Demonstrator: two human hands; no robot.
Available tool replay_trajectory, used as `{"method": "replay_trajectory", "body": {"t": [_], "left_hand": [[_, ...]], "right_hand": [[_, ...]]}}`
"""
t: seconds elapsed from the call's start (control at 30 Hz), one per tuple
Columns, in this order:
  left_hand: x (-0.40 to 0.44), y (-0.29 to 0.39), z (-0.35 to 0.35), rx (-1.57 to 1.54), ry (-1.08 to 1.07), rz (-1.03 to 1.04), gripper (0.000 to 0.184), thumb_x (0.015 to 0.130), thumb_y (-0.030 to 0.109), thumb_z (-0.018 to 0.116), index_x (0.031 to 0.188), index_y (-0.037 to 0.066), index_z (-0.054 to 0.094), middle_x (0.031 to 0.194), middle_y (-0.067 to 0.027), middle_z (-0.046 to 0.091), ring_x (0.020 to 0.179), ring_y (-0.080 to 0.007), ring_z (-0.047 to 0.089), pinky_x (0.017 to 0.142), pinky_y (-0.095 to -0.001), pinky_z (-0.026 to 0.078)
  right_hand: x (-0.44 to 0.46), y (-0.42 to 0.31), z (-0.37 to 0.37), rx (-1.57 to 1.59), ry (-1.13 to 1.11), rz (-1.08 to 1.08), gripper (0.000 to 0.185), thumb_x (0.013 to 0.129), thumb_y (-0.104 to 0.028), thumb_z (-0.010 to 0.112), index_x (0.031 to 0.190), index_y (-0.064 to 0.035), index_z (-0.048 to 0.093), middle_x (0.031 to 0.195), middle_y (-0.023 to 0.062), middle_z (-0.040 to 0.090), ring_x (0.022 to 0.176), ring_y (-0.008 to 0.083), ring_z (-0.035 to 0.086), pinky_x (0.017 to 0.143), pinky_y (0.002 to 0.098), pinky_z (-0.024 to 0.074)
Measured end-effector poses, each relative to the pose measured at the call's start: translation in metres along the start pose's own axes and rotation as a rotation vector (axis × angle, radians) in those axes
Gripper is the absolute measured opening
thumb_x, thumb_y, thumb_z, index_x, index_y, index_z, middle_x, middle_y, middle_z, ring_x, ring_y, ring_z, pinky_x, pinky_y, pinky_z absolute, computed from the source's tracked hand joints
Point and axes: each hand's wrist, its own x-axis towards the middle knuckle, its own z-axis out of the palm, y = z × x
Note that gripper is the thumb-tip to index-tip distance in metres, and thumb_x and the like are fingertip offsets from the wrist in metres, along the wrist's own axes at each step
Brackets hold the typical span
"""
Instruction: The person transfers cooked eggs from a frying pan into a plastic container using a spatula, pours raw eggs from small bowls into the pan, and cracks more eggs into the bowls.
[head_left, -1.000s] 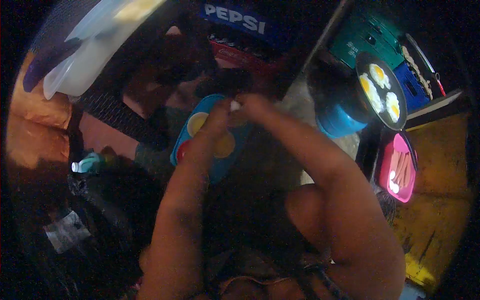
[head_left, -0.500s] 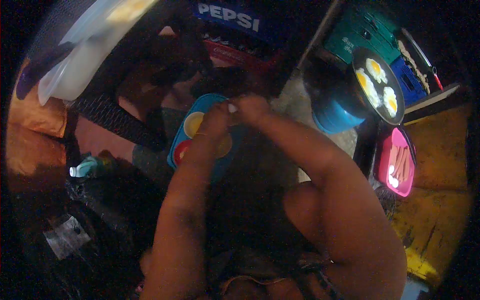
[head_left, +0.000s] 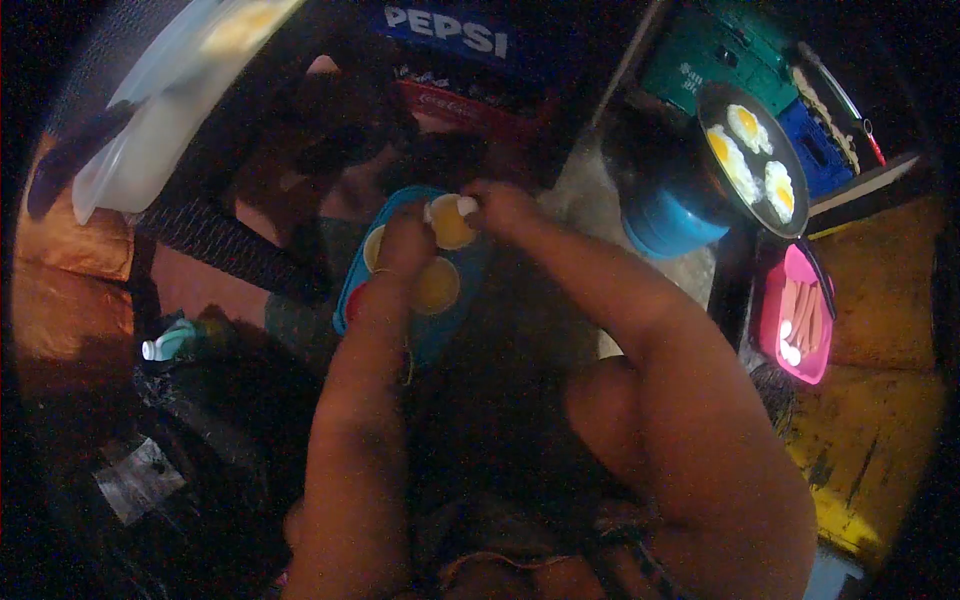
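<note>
My left hand (head_left: pixel 408 240) is closed over the blue tray (head_left: pixel 345 285), with a small white piece of eggshell showing at its fingertips. Opposite it, my right hand (head_left: pixel 500 210) pinches another white piece, an eggshell half (head_left: pixel 467 205). Between and just below them is a round cup (head_left: pixel 453 228) with pale yellowish contents. A second round cup (head_left: pixel 436 287) lies nearer to me in the tray. My left hand and wrist partly cover a pale cup (head_left: pixel 374 250) and a red round item (head_left: pixel 355 302).
A black pan (head_left: pixel 755 165) with several fried eggs sits on the right, above a blue round container (head_left: pixel 675 225). Below it, a pink tub (head_left: pixel 795 320) holds sausages and white eggs. A white-capped bottle (head_left: pixel 170 342) is at left; drink crates (head_left: pixel 450 60) stand at the back.
My hands have moved apart, left hand to the left. The white shell between them now shows as two separate pieces, and the cup below has come into view.
</note>
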Motion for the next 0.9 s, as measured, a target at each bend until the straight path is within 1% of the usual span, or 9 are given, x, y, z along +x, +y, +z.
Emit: {"method": "replay_trajectory", "body": {"t": [0.2,0.3,0.37,0.47,0.57,0.7,0.77,0.8,0.9], "left_hand": [[-0.002,0.008,-0.003,0.039,0.033,0.069,0.047,0.076,0.005,0.060,0.124,0.004,0.058,0.117,-0.0260,0.061,0.108,-0.0424,0.059,0.094,-0.0476,0.049],[-0.011,0.028,-0.021,0.107,0.036,0.056,0.046,0.077,0.005,0.061,0.123,0.006,0.059,0.117,-0.0252,0.062,0.107,-0.0423,0.060,0.093,-0.0475,0.050],[-0.012,0.032,-0.031,0.146,0.041,0.062,0.044,0.079,0.006,0.061,0.123,0.008,0.060,0.115,-0.0249,0.063,0.105,-0.0428,0.061,0.091,-0.0471,0.050],[-0.013,0.047,-0.051,-0.214,0.129,-0.252,0.038,0.085,0.012,0.064,0.123,0.007,0.060,0.112,-0.0179,0.066,0.097,-0.0333,0.066,0.083,-0.0403,0.052],[-0.015,0.054,-0.073,-0.957,0.155,-0.408,0.035,0.091,0.018,0.064,0.124,0.004,0.061,0.110,-0.0089,0.067,0.091,-0.0199,0.065,0.078,-0.0325,0.051],[-0.046,0.118,-0.115,-0.793,0.022,-0.172,0.037,0.094,0.020,0.063,0.126,0.003,0.060,0.110,-0.0053,0.066,0.093,-0.0125,0.060,0.080,-0.0274,0.049],[-0.067,0.143,-0.114,-0.914,-0.043,-0.200,0.038,0.094,0.021,0.063,0.127,0.004,0.060,0.112,-0.0081,0.066,0.097,-0.0156,0.062,0.084,-0.0283,0.049],[-0.072,0.152,-0.114,-0.770,-0.043,-0.103,0.039,0.094,0.021,0.063,0.128,0.004,0.059,0.113,-0.0094,0.066,0.099,-0.0172,0.062,0.085,-0.0287,0.049],[-0.087,0.175,-0.108,-0.435,-0.088,0.165,0.043,0.093,0.021,0.065,0.131,0.004,0.057,0.117,-0.0128,0.065,0.104,-0.0219,0.062,0.089,-0.0300,0.049]], "right_hand": [[-0.008,-0.018,-0.012,0.080,-0.068,0.005,0.054,0.069,-0.025,0.080,0.120,-0.0137,0.064,0.110,0.0119,0.070,0.101,0.0306,0.067,0.089,0.0420,0.0524],[-0.010,-0.021,-0.004,-0.257,0.122,-0.261,0.051,0.071,-0.024,0.079,0.119,-0.0141,0.065,0.110,0.0102,0.070,0.100,0.0286,0.068,0.089,0.0413,0.0528],[-0.016,-0.034,-0.016,-0.214,0.007,-0.149,0.050,0.073,-0.023,0.079,0.120,-0.0125,0.064,0.110,0.0100,0.070,0.100,0.0258,0.067,0.088,0.0394,0.0526],[-0.003,-0.023,-0.008,0.244,-0.082,-0.031,0.048,0.077,-0.020,0.077,0.121,-0.0100,0.061,0.109,0.0093,0.069,0.099,0.0224,0.066,0.086,0.0368,0.0521],[-0.008,-0.024,-0.018,0.747,-0.160,0.043,0.048,0.081,-0.016,0.075,0.126,-0.0085,0.057,0.109,0.0084,0.068,0.099,0.0193,0.064,0.084,0.0342,0.0511],[-0.054,-0.047,-0.060,0.957,-0.246,0.050,0.051,0.084,-0.011,0.072,0.131,-0.0101,0.053,0.111,0.0062,0.067,0.099,0.0177,0.063,0.083,0.0332,0.0504],[-0.085,-0.055,-0.074,1.107,-0.233,-0.071,0.054,0.085,-0.009,0.072,0.134,-0.0106,0.051,0.113,0.0054,0.066,0.099,0.0161,0.062,0.082,0.0318,0.0503],[-0.107,-0.056,-0.081,1.184,-0.218,-0.117,0.056,0.085,-0.008,0.071,0.136,-0.0108,0.050,0.114,0.0050,0.065,0.099,0.0154,0.062,0.081,0.0311,0.0502],[-0.168,-0.057,-0.113,0.942,-0.142,-0.077,0.058,0.085,-0.008,0.071,0.139,-0.0115,0.048,0.117,0.0038,0.064,0.099,0.0131,0.062,0.078,0.0286,0.0507]]}}
